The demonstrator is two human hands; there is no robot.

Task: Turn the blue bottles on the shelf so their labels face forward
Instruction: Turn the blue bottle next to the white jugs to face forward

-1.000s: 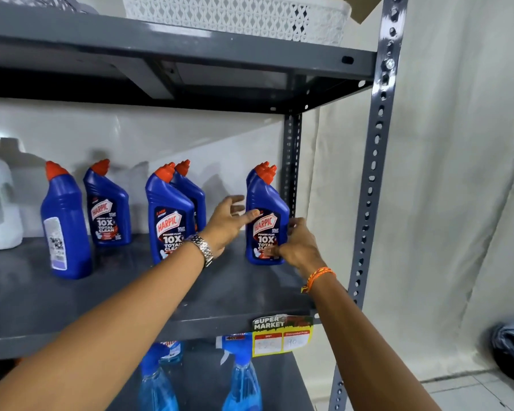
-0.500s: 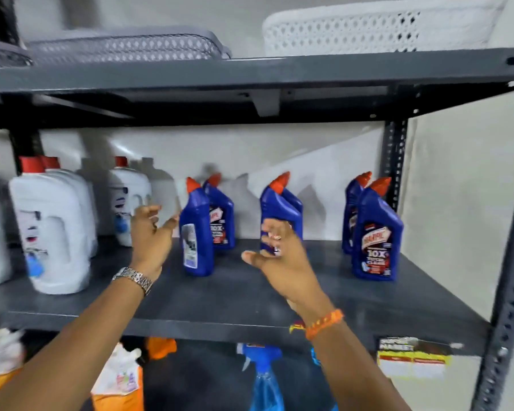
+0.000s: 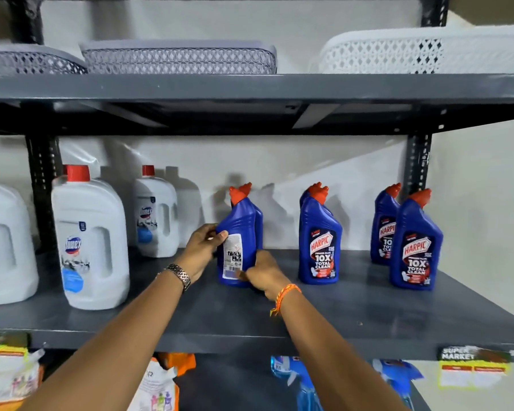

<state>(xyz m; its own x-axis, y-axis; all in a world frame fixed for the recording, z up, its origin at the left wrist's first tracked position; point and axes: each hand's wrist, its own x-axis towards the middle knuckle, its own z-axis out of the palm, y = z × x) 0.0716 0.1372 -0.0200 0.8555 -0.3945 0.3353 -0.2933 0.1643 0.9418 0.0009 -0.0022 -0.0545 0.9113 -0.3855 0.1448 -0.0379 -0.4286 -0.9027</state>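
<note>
Hazard: the blue plastic bottle with an orange angled cap [image 3: 237, 238] stands just in front of a second blue bottle [image 3: 259, 225]; a quick twist may knock that one over. The left hand [image 3: 201, 250] has its fingers wrapped on the bottle's side at label height. The right hand [image 3: 263, 272] pinches its lower edge, near the grey metal shelf [image 3: 324, 315]. The white back label faces outward.
</note>
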